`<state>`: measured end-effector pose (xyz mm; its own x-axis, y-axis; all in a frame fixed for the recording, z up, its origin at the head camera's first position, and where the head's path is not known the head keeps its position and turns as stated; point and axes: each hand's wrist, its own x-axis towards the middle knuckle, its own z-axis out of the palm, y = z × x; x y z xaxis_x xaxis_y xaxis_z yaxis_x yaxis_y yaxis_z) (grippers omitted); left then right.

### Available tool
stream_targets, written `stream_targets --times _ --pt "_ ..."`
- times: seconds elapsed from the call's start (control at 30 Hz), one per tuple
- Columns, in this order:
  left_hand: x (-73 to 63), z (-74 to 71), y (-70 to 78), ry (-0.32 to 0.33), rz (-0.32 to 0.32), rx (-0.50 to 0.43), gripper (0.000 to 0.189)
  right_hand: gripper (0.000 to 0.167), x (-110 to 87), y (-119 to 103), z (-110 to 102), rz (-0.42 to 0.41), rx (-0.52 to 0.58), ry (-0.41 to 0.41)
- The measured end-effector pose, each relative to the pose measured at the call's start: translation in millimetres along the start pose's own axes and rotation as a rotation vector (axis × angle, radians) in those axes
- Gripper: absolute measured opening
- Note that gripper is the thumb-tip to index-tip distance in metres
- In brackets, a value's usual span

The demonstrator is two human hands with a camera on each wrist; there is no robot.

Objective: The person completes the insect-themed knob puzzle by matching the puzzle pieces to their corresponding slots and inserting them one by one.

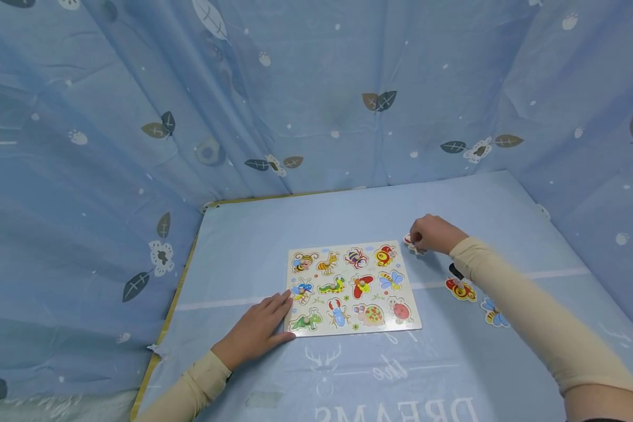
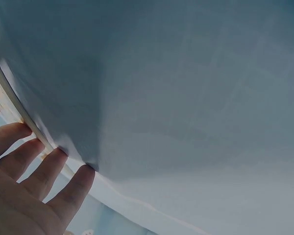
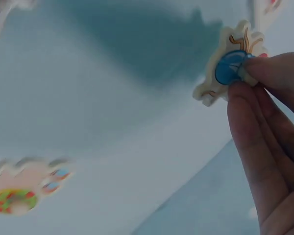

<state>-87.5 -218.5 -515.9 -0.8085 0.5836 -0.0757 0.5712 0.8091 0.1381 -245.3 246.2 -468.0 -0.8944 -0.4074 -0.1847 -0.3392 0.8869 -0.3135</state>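
A pale wooden puzzle board (image 1: 353, 298) printed with several cartoon insects lies on the table. My left hand (image 1: 261, 327) rests along its left edge, fingers fairly straight. Seen from the left wrist, the fingertips (image 2: 78, 183) touch the board's side. Right of the board's far corner, my right hand (image 1: 436, 234) pinches a beetle puzzle piece (image 3: 229, 68) with a blue body and orange legs, between thumb and fingers. In the head view that piece (image 1: 412, 242) is partly hidden by the hand.
A red-and-yellow butterfly piece (image 1: 460, 289) and a blue-winged bee piece (image 1: 494, 313) lie by the right forearm, near a small black object (image 1: 456, 271). A blurred snail-like piece (image 3: 14, 196) shows in the right wrist view. Blue patterned curtains (image 1: 327, 111) surround the table.
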Motion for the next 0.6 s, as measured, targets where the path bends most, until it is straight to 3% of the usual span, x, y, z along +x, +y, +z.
stream_targets --times 0.2,0.4,0.6 --pt "0.0 0.0 0.2 0.0 -0.004 -0.007 0.083 0.007 3.2 -53.3 12.2 -0.198 -0.026 -0.011" --pt "-0.1 0.9 -0.4 0.012 0.007 -0.009 0.081 0.011 -1.2 -102.1 28.4 -0.309 -0.051 -0.068" --pt "-0.9 2.1 -1.7 0.017 0.013 -0.004 0.081 0.013 -5.1 -133.5 50.5 -0.435 -0.03 -0.084"
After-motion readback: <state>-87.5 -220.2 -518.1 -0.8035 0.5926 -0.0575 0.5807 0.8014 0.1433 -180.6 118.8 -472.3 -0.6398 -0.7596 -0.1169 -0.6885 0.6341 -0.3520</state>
